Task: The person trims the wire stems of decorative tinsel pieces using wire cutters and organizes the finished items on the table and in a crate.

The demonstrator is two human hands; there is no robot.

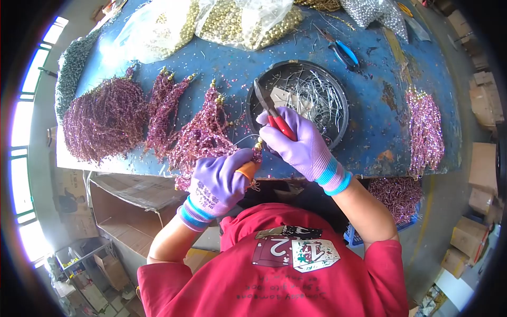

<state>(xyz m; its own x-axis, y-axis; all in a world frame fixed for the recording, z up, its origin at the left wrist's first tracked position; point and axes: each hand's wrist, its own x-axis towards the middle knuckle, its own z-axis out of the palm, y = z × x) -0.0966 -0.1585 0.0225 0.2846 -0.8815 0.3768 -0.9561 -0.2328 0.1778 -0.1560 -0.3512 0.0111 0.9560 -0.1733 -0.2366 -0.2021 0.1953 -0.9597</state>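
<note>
My left hand point(219, 182), in a purple glove with an orange patch at the fingertips, is closed on a pink tinsel strand point(257, 153) topped by gold beads. A thin wire point(243, 139) curves beside those beads. My right hand point(301, 142), gloved too, grips red-handled pliers point(282, 127) whose jaws point up and away over the near left part of a black round tray point(345, 108). Inside the tray lie many loose silver wire pieces point(322, 98) and a pale flat piece. Just left of my hands is a pink tinsel bunch point(203, 134) with gold beads at its tip.
More pink tinsel bunches point(108, 119) lie to the left, another bunch point(424, 132) at the right. Blue-handled pliers point(343, 53) rest beyond the tray. Plastic bags of gold beads point(237, 24) stand at the back of the blue table point(377, 137). A blue crate point(356, 235) with tinsel is below.
</note>
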